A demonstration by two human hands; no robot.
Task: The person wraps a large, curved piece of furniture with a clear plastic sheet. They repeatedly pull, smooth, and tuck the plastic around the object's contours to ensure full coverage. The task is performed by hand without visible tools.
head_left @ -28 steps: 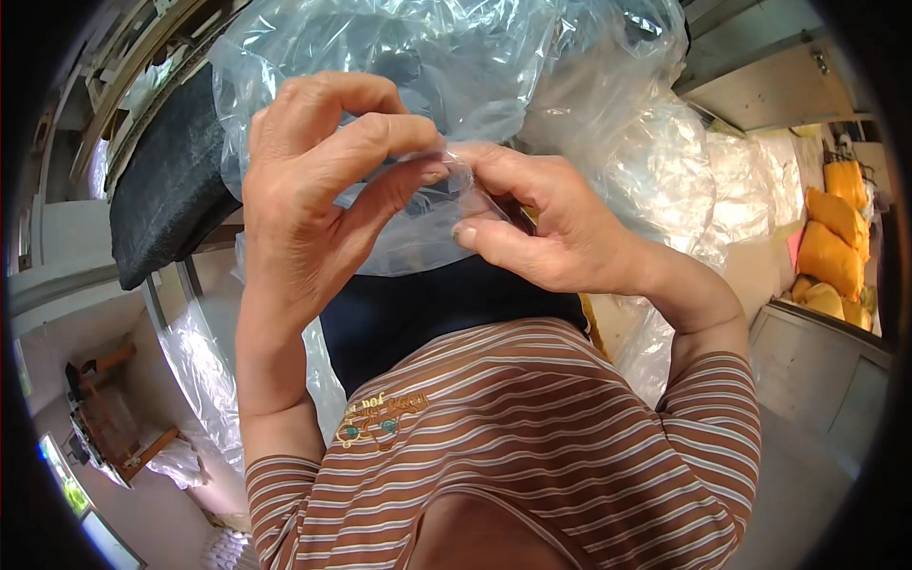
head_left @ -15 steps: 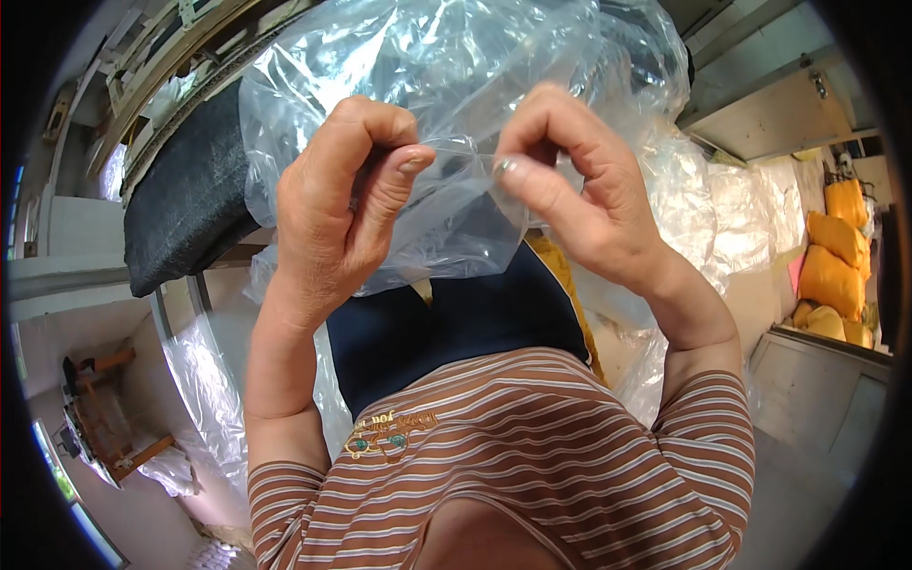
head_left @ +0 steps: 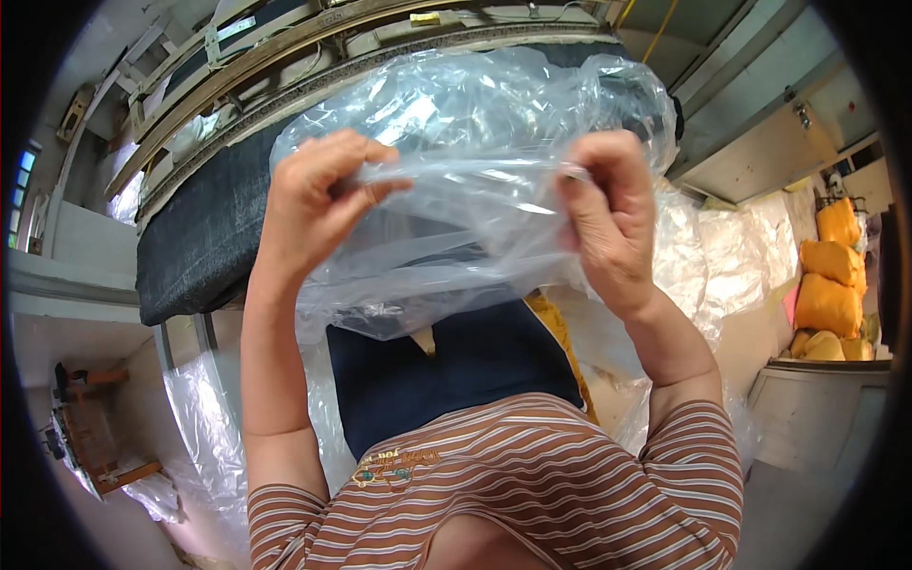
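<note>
A large, crinkled piece of clear plastic film (head_left: 465,214) stretches between my hands and spreads over the dark cloth-covered bench beyond. Whether it is a bag or a single sheet, I cannot tell. My left hand (head_left: 323,195) pinches its gathered upper edge between thumb and fingers. On the other side, my right hand (head_left: 613,214), slightly blurred, grips the same edge with curled fingers. The film between them is pulled fairly taut, and its lower part hangs down over my dark trousers (head_left: 456,375).
The black cloth-covered bench (head_left: 204,237) runs across in front of me, with wooden rails (head_left: 228,81) behind it. More clear plastic (head_left: 736,252) lies at the right, near stacked orange bundles (head_left: 831,271). A wooden frame-like object (head_left: 104,427) stands at the lower left.
My hands have moved apart, drawing the film's edge out between them. The film now hangs wider, and the view has shifted to show more of the bench and rails.
</note>
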